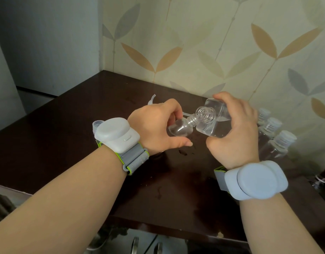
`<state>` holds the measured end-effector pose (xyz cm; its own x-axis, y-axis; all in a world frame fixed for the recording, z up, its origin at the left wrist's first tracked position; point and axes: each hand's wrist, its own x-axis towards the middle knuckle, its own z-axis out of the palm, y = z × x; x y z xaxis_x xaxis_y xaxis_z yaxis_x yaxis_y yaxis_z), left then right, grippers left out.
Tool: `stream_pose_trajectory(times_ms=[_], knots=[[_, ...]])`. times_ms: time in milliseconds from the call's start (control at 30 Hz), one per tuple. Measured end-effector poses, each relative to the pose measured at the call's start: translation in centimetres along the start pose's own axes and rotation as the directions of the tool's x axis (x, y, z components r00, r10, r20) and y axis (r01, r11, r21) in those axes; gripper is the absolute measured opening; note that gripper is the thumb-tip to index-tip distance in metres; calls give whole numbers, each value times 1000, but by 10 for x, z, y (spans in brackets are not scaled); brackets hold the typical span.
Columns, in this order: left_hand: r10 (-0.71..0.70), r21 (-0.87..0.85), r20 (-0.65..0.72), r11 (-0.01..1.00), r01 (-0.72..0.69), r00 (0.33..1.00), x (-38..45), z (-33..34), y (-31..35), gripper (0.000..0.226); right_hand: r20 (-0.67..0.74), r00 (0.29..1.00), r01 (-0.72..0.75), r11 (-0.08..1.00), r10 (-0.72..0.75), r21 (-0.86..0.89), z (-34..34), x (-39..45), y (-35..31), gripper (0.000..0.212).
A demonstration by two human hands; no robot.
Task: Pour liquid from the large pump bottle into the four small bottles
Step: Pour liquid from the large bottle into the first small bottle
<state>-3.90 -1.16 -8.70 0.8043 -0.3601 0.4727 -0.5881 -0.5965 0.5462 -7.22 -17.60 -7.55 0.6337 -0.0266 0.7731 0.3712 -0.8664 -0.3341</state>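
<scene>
Right hand (pixel 235 129) grips the tilted large bottle (pixel 213 121), mouth against the small bottle (pixel 180 128) gripped by left hand (pixel 156 125).

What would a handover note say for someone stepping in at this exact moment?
Left hand grips a small bottle, tilted, neck against the large bottle. Right hand holds the large bottle tipped, pump off, open mouth toward the small one. Three capped small bottles stand by the wall on the right. Spilled drops lie on the dark table. Done: apparently three bottles. Left: fill this one and cap it.
</scene>
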Motion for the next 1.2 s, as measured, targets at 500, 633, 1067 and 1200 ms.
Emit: stream_pose_trajectory(times_ms=[500, 633, 1067, 1200], knots=[[-8, -14, 16, 1000, 8, 1000, 1, -1, 1, 49, 1, 1000, -8, 1000, 8, 18, 0, -1, -2, 61], [-8, -15, 14, 1000, 8, 1000, 1, -1, 1, 49, 6, 1000, -11, 1000, 11, 18, 0, 0, -2, 61], [-3, -9, 10, 1000, 3, 1000, 0, -2, 2, 49, 27, 1000, -14, 1000, 14, 22, 0, -1, -1, 61], [0, -14, 10, 1000, 0, 1000, 0, -1, 4, 47, 52, 997, -58, 996, 55, 65, -1, -1, -2, 58]])
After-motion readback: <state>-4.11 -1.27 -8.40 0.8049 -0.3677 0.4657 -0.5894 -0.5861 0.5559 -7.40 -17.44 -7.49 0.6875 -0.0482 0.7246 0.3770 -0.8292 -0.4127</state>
